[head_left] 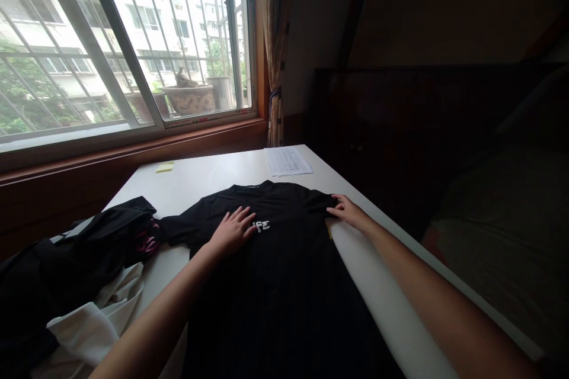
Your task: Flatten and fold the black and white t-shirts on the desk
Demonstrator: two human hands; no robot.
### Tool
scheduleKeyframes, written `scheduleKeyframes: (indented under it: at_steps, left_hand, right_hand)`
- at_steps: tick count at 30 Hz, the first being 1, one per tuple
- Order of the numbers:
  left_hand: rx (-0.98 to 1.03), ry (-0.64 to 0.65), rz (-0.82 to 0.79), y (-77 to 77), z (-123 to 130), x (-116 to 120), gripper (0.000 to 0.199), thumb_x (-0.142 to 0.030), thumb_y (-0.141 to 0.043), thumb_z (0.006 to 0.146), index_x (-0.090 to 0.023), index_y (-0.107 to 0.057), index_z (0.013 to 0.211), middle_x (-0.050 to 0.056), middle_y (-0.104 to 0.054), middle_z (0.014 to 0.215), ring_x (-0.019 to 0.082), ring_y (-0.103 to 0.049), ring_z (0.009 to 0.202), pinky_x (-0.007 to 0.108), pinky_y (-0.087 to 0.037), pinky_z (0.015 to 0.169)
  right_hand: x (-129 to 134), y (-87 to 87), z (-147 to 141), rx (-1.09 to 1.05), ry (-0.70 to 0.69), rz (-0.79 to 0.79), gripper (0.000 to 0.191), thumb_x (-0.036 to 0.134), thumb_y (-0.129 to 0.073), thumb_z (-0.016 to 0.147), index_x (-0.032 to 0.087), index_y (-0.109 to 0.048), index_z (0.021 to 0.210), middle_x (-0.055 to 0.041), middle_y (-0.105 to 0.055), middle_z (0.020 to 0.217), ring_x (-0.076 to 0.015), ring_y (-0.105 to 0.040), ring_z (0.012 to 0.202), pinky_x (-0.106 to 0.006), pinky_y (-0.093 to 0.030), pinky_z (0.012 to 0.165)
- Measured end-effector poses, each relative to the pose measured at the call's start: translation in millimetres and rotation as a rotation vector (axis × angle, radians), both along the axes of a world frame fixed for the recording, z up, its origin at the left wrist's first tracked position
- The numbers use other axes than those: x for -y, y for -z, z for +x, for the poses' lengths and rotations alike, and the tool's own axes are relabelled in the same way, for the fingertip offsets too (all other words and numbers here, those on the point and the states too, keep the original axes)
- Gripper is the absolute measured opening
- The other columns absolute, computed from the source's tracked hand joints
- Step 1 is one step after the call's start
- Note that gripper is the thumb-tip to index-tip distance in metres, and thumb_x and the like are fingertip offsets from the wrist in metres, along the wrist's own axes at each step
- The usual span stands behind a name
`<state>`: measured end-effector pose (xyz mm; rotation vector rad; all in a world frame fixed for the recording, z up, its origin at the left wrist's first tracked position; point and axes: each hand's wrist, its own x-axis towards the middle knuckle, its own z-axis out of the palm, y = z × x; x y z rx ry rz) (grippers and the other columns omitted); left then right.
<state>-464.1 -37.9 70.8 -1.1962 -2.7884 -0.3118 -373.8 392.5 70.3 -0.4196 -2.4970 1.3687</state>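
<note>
A black T-shirt (275, 284) lies spread out on the white table, its collar toward the far side and a small white print on the chest. My left hand (233, 230) rests flat on the chest, fingers apart, covering part of the print. At the right sleeve, my right hand (349, 212) pinches the cuff between thumb and fingers. The other sleeve reaches out to the left and meets a heap of clothes.
Dark and white clothes (75, 272) are piled at the left. Toward the back of the white table (213, 169) lie a yellow sticky-note pad (165, 167) and printed paper (288, 161). A barred window (133, 41) and a tied curtain (275, 100) stand behind.
</note>
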Motion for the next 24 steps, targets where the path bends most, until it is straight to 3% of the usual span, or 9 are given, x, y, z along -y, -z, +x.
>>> scheduleKeyframes:
  at_steps: [3,8,12,17,21,24]
  left_hand:
    - [0.020,-0.031,-0.024,5.2,4.4,-6.2,0.063,-0.061,-0.037,0.103,-0.031,-0.040,0.158,0.006,-0.030,0.168,0.035,-0.022,0.156,0.062,-0.023,0.123]
    - [0.041,-0.035,-0.059,3.2,6.5,-5.0,0.067,-0.066,-0.036,0.101,-0.035,-0.034,0.160,0.003,-0.025,0.170,0.034,-0.017,0.157,0.061,-0.019,0.125]
    - [0.042,-0.025,-0.086,1.1,9.0,-5.0,0.065,-0.067,-0.038,0.101,-0.039,-0.034,0.159,0.004,-0.022,0.170,0.039,-0.014,0.157,0.067,-0.019,0.122]
    - [0.032,0.012,-0.089,-1.1,11.8,-4.1,0.061,-0.062,-0.043,0.101,-0.045,-0.032,0.158,0.003,-0.021,0.171,0.043,-0.010,0.156,0.074,-0.016,0.119]
    - [0.027,0.057,-0.072,-5.7,16.2,-7.3,0.059,-0.058,-0.045,0.102,-0.041,-0.037,0.157,0.005,-0.027,0.169,0.042,-0.016,0.156,0.076,-0.018,0.117]
    - [0.013,0.105,-0.047,-8.7,23.1,-17.5,0.055,-0.053,-0.047,0.103,-0.033,-0.046,0.154,0.007,-0.039,0.164,0.034,-0.028,0.154,0.068,-0.018,0.123]
  right_hand:
    - [3.2,-0.8,-1.9,-0.018,-0.002,0.003,0.047,0.031,-0.077,0.073,0.025,-0.065,0.118,0.0040,-0.063,0.072,-0.0191,-0.064,0.070,-0.033,-0.054,0.069]
    - [1.7,3.7,-3.2,-0.058,0.071,-0.021,0.040,0.027,-0.072,0.075,0.027,-0.064,0.114,0.0021,-0.065,0.081,-0.0173,-0.064,0.072,-0.030,-0.055,0.068]
    - [-2.2,10.9,-3.4,-0.047,0.142,-0.069,0.044,0.028,-0.070,0.077,0.026,-0.058,0.119,0.0000,-0.068,0.090,-0.0170,-0.067,0.070,-0.029,-0.056,0.061]
    - [-2.8,14.2,-0.8,-0.005,0.129,-0.094,0.058,0.036,-0.078,0.075,0.025,-0.053,0.127,-0.0037,-0.070,0.097,-0.0187,-0.070,0.072,-0.029,-0.057,0.058]
    - [0.5,11.4,1.5,0.023,0.051,-0.072,0.073,0.038,-0.083,0.072,0.027,-0.051,0.136,-0.0036,-0.070,0.095,-0.0203,-0.069,0.075,-0.031,-0.057,0.062]
    - [4.1,9.7,1.0,0.011,-0.012,-0.059,0.074,0.035,-0.083,0.071,0.029,-0.052,0.137,-0.0005,-0.069,0.088,-0.0211,-0.068,0.075,-0.034,-0.057,0.066]
